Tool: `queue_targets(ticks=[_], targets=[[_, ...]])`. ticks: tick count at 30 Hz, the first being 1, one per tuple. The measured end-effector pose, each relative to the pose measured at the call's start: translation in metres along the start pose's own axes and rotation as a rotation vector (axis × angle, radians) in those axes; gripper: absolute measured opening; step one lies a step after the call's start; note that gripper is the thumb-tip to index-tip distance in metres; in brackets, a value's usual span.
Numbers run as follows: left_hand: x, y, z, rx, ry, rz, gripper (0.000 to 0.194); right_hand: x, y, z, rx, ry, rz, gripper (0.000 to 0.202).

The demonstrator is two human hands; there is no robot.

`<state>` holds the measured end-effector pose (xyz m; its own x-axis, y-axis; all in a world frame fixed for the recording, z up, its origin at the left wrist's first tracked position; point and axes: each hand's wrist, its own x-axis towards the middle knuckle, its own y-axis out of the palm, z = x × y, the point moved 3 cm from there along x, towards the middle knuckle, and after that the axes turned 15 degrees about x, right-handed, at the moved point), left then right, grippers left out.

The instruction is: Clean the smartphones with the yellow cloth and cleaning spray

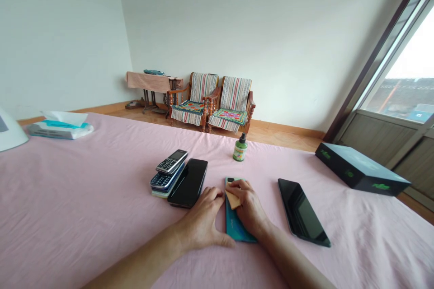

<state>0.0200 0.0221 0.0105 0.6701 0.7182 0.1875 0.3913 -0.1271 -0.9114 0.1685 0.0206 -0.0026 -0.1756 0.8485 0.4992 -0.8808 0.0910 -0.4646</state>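
Note:
A blue-green smartphone (233, 226) lies face down on the pink cloth, its camera corner at the far end. My left hand (203, 219) holds it along its left side, curled fingers at the upper edge and thumb stretched to the lower left corner. In my right hand (251, 210) is a folded tan cloth (233, 199), pressed against the phone's back near the camera. Part of the phone is hidden beneath that hand. Left of my hands, a black smartphone (190, 183) lies beside a stack of phones topped by a silver keypad phone (172, 161).
A black tablet (303, 212) lies to the right, with a dark box (359, 169) beyond it. The green spray bottle (240, 150) stands ahead of my hands. Tissues in a pack (61, 130) sit far left on the pink bedsheet (101, 198). Two wooden chairs (232, 99) stand by the wall.

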Motion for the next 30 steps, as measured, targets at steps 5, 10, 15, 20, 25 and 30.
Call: queue_targets(ticks=[5,10,15,20,25,30], targets=[[0.0,0.001,0.0,-0.007,-0.01,-0.013,0.073,-0.009,0.0,0.012,0.012,0.012,0.04,0.048],[0.001,0.004,0.0,0.021,-0.021,-0.062,0.068,-0.052,-0.001,0.037,0.068,0.019,0.1,0.026],[0.001,0.006,0.003,0.026,-0.013,-0.048,0.082,-0.071,-0.012,0.037,0.046,0.025,0.15,0.032],[0.0,0.002,0.002,-0.003,-0.007,0.005,0.086,-0.038,-0.022,0.004,-0.033,0.012,0.07,0.038],[0.0,0.001,0.002,-0.01,-0.014,0.01,0.091,0.005,-0.022,-0.032,-0.082,-0.013,-0.025,0.038],[-0.001,0.001,0.002,-0.015,-0.015,0.01,0.089,0.015,-0.021,-0.037,-0.09,0.009,-0.069,0.039]])
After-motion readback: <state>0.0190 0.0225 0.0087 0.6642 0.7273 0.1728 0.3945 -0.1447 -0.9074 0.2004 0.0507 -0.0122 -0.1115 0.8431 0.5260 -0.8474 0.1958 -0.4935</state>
